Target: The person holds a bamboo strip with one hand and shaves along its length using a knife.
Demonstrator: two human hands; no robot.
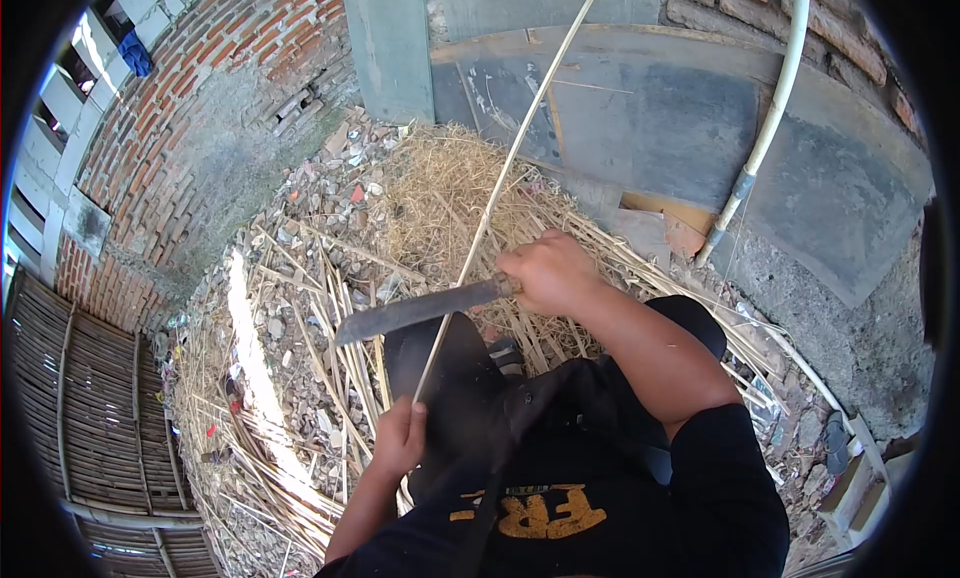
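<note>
My right hand (549,273) is wrapped round the handle of a machete (415,312), its broad dark blade pointing left over my knees. Across the blade runs a long, thin bamboo strip (505,168), rising from my lap toward the wall ahead. My left hand (400,436) grips the strip's lower end beside my left thigh. Blade and strip cross near my knees; whether the edge bites into the strip, I cannot tell.
Cut bamboo strips (340,348) and dry shavings (440,193) lie over rubble around my feet. Grey boards (660,108) lean on the wall ahead, with a pale pipe (775,113) on the right. A slatted bamboo panel (100,408) stands at left.
</note>
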